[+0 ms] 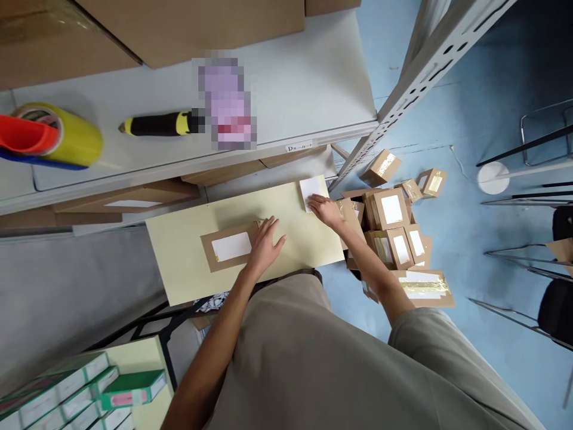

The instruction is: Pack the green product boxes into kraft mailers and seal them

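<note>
A cardboard box (206,251) with a white label (231,246) on its upper side lies on a pale yellow tabletop (179,280). My left hand (265,246) rests at the box's right end, fingers stretched and thumb apart, not gripping it. Farther right, my right hand (326,211) has its fingers bent together on the lower edge of a white paper slip (310,191) at the table's right end. Whether the slip is a single sheet or a small stack I cannot tell.
Above the table a grey shelf (304,77) holds a tape roll (80,134), a black-and-yellow cutter (154,124) and a blurred purple item (227,101). Several labelled cartons (389,209) are heaped on the blue floor at right, beside a metal post (412,83). Green-and-white boxes (132,385) lie lower left.
</note>
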The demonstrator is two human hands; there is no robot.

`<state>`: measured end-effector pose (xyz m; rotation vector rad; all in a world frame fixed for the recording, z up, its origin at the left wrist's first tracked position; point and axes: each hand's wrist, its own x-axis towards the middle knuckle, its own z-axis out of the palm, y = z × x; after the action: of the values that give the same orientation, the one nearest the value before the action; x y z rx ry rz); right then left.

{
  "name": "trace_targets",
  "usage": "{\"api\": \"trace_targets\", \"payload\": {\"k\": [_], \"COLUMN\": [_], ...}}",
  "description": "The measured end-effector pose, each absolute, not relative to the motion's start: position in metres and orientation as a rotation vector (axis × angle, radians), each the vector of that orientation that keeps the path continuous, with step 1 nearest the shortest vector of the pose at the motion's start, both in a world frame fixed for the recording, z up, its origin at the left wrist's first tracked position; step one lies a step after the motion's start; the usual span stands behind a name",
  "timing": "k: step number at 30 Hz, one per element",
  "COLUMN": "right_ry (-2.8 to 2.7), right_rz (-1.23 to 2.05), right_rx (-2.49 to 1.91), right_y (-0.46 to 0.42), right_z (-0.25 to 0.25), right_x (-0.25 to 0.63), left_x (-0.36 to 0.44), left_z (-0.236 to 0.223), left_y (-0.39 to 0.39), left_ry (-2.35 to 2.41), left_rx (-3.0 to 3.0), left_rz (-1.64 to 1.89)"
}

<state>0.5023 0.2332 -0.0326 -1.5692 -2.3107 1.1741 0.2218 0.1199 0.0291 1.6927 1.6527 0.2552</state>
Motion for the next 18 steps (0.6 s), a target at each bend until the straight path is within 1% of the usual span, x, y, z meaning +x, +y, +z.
{"api": "trace_targets", "payload": {"k": [4,8,13,18], "right_ry": [-2.447,-2.374,-2.279,-2.272], "right_rz": [0.917,0.758,0.734,0.760], "right_rx": [-1.664,-1.690,-1.713,-1.761], "right_y": [0.251,0.289,0.337,0.357], "right_z": [-0.010,0.013,0.032,0.038], "right_x": [0.496,0.487,0.480,0.476], "left_x": [0.239,0.267,0.301,0.315], "left_z": [0.028,0.022,0.014,0.010], "left_y": [0.142,0.176,0.221,0.254], "left_ry": [1.561,1.462,1.421,1.476], "left_rx": [1.823,1.953,2.000,1.931], "left_rz": [0.149,-0.025,-0.318,-0.448]}}
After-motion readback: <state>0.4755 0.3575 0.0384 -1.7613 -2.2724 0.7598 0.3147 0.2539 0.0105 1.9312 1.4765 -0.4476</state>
